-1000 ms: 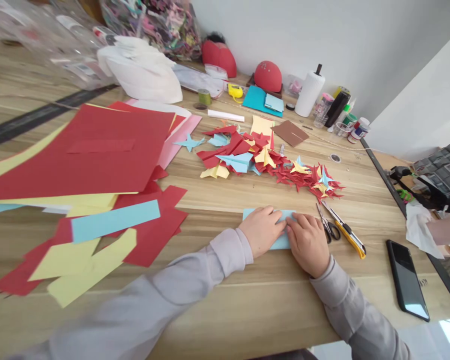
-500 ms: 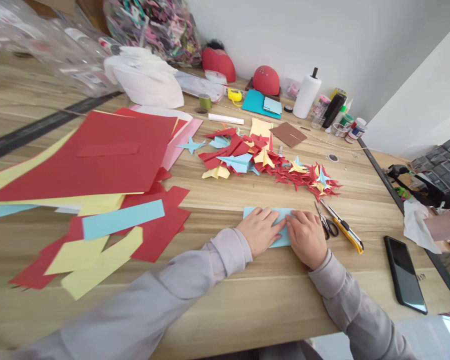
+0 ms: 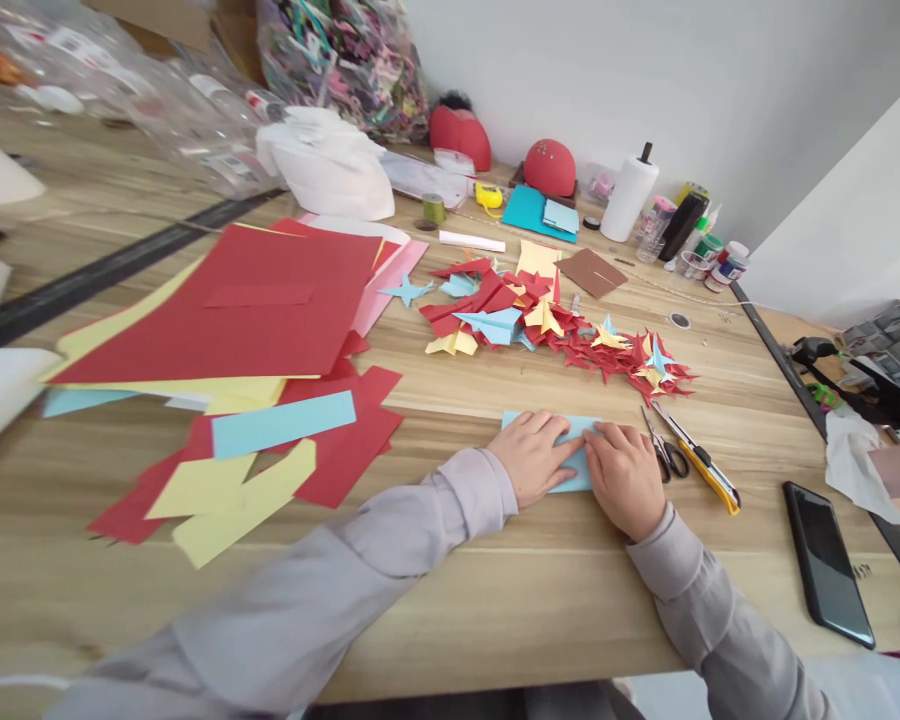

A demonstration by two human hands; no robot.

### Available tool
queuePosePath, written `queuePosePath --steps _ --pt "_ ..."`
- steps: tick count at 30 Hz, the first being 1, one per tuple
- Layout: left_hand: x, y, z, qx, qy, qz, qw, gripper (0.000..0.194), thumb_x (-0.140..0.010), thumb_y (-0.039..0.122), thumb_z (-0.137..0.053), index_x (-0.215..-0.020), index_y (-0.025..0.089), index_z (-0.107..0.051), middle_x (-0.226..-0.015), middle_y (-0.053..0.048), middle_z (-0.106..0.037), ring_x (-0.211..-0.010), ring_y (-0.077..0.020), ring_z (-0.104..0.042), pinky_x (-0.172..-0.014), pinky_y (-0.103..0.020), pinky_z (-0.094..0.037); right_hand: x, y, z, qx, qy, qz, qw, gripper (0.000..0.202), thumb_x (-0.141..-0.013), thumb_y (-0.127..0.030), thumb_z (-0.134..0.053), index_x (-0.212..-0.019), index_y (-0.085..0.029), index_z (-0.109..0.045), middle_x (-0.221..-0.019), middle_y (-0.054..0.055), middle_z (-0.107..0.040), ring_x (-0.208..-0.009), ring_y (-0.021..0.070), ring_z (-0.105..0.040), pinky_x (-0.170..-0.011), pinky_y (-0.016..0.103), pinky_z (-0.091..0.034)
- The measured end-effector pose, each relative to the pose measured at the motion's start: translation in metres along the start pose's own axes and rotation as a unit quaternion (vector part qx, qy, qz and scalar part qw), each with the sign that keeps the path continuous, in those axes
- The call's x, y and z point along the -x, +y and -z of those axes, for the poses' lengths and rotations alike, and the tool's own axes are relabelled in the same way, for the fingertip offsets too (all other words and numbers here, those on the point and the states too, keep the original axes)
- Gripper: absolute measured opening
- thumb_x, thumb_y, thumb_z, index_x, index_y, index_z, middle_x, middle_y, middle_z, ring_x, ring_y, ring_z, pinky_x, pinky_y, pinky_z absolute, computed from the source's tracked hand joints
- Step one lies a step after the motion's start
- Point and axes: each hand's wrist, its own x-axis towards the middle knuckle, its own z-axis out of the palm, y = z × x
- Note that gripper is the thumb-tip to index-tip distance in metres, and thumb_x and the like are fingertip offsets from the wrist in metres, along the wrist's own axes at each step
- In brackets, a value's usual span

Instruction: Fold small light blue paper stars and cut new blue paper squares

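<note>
A sheet of light blue paper (image 3: 574,478) lies on the wooden table, partly covered by both hands. My left hand (image 3: 534,455) rests flat on its left part, fingers stretched out and thumb and index pointing right. At the paper's right end my right hand (image 3: 627,478) has its fingers curled, thumb and fingertips closed on the paper near the other hand's fingertips. The underside of the right hand's grip is hidden. Just right of that hand lie black scissors (image 3: 669,457) and a yellow utility knife (image 3: 701,460).
Folded paper stars and planes (image 3: 540,315) are heaped behind the hands. Large red sheets (image 3: 270,340) and loose strips (image 3: 285,425) lie on the left. A phone (image 3: 829,565) lies at the right. Along the wall stand a white roll (image 3: 630,198) and several small bottles (image 3: 727,268).
The view has swung slightly left, so the things on the table appear shifted right. Both hands stay on the blue paper in nearly the same pose.
</note>
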Motion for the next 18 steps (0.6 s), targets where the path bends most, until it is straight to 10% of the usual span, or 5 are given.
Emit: queuePosePath --steps 18 --pt "0.002 -0.009 -0.011 0.036 0.023 -0.015 0.999 0.045 -0.085 0.047 -0.046 -0.122 0.022 -0.051 -0.114 -0.010 -0.049 -0.106 -0.0265 -0.042 -0.093 -0.043 -0.034 0.001 0.002 -0.002 -0.014 0.000 0.004 1.000 0.027 -0.092 -0.026 -0.041 -0.105 -0.022 -0.064 -0.110 0.006 -0.063 -0.097 0.0228 -0.049 -0.082 0.036 -0.033"
